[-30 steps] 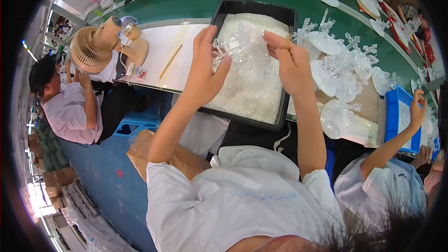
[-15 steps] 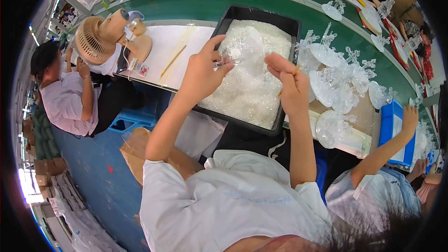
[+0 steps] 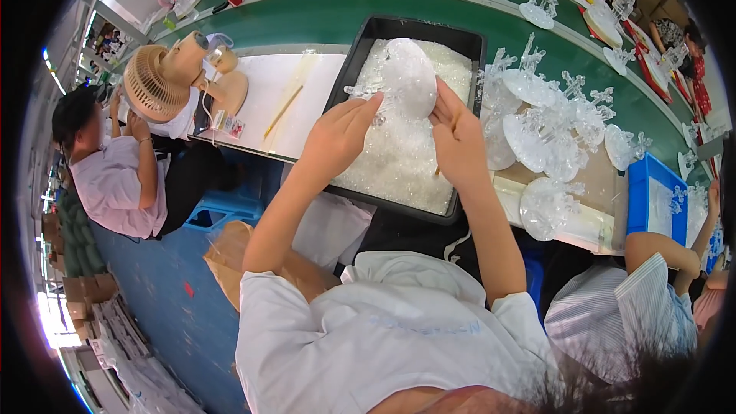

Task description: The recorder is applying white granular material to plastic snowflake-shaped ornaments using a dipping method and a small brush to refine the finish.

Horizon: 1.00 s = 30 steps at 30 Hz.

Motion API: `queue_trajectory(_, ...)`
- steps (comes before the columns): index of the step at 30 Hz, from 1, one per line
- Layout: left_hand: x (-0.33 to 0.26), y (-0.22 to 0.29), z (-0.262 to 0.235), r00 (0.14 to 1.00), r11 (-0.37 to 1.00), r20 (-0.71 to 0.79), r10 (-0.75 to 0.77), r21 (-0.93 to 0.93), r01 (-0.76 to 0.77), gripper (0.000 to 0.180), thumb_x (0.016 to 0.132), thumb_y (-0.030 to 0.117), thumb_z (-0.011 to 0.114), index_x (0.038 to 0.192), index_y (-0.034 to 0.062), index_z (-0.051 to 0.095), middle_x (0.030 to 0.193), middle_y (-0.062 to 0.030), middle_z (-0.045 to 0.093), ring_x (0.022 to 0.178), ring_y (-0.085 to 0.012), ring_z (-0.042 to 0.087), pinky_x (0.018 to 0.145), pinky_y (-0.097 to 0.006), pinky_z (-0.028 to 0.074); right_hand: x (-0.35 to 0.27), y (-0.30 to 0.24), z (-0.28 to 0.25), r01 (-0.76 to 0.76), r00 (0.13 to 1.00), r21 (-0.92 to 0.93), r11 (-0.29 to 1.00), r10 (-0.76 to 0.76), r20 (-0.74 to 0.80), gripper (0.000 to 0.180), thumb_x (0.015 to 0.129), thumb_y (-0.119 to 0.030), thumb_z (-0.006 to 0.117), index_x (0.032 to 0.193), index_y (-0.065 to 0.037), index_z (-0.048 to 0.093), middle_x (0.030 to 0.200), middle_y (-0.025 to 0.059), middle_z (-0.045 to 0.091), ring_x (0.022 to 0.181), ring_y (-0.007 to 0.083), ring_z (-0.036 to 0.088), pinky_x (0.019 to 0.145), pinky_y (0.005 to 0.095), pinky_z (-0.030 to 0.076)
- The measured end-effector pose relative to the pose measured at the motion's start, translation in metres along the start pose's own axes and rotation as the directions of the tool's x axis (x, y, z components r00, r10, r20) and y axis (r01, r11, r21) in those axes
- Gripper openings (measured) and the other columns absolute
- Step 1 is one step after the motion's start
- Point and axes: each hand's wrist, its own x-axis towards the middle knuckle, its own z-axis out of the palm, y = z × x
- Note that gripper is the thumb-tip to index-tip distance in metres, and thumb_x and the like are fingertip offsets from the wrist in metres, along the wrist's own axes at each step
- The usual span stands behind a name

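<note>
A clear plastic ornament with a round, white-frosted base [image 3: 410,80] is held above a black tray [image 3: 354,54] full of white glittery granules [image 3: 391,161]. The fingers of my left hand [image 3: 341,134] are closed around its clear stem, which is partly hidden behind them. My right hand [image 3: 460,138] grips the right edge of the base, thumb and fingers pressed together. The tip of a thin wooden stick pokes out under the right hand; the rest of it is hidden in the palm.
Several similar ornaments [image 3: 544,142] crowd the board right of the tray. Beyond them is a blue bin [image 3: 657,199], near a co-worker's arm. A beige fan [image 3: 165,77] and a yellow stick [image 3: 284,111] occupy the white board on the left, beside another seated person.
My right hand has moved left and taken hold of the base's edge, having been apart from it. The ornament's base now faces up more fully. The co-worker's arm at right has drawn back.
</note>
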Motion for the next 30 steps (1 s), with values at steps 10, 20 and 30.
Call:
queue_trajectory(10, 0.001, 0.000, -0.001, 0.956, 0.952, -0.088, -0.279, -0.158, 0.263, 0.024, 0.078, -0.005, 0.071, 0.101, 0.0014, 0.070, 0.092, -0.0123, 0.072, 0.082, -0.0232, 0.071, 0.071, -0.030, 0.056, -0.004, -0.006, 0.003, 0.179, 0.983, 0.070, 0.981, -0.176, -0.042, 0.072, 0.074, 0.017, 0.030, 0.146, 0.006, 0.037, 0.148, 0.0211, 0.042, 0.141, 0.0286, 0.038, 0.118, 0.0379, 0.027)
queue_trajectory(20, 0.002, 0.007, -0.002, 0.639, 0.241, 0.365, -0.677, -0.711, 0.661, 0.022, 0.084, 0.001, 0.074, 0.102, -0.0059, 0.064, 0.093, -0.0109, 0.073, 0.088, -0.0142, 0.069, 0.078, -0.025, 0.055, -0.004, -0.014, 0.008, 0.368, 0.926, -0.146, 0.918, -0.349, 0.144, 0.080, 0.069, 0.015, 0.033, 0.148, 0.004, 0.034, 0.153, 0.0214, 0.036, 0.145, 0.0311, 0.030, 0.119, 0.0374, 0.022)
queue_trajectory(30, 0.006, 0.015, -0.006, 0.579, 0.148, 0.376, -0.724, -0.734, 0.662, 0.022, 0.086, 0.001, 0.072, 0.104, -0.0056, 0.062, 0.094, -0.0124, 0.071, 0.090, -0.0174, 0.069, 0.083, -0.027, 0.056, -0.004, -0.020, 0.007, 0.376, 0.916, -0.180, 0.909, -0.335, 0.223, 0.086, 0.064, 0.016, 0.034, 0.149, 0.003, 0.033, 0.156, 0.0201, 0.031, 0.146, 0.0312, 0.028, 0.120, 0.0367, 0.016)
